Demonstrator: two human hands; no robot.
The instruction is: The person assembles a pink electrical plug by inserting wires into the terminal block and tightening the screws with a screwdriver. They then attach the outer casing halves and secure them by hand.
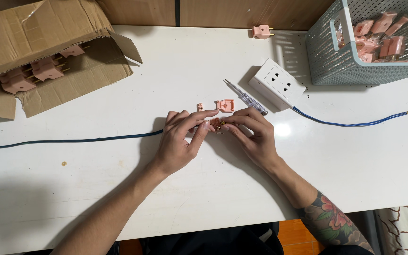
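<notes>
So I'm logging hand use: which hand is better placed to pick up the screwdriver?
Probably the right hand: the screwdriver lies just beyond its fingers, while the left hand sits farther away.

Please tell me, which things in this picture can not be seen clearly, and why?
Head view only:
- Plug part: mostly hidden by the left hand and right hand; its wiring is too small to tell.
- Green cable: its end is covered by the left hand.
- Basket: cut off by the top and right edges.
- Cardboard box: its flap hides most plugs inside.
</notes>
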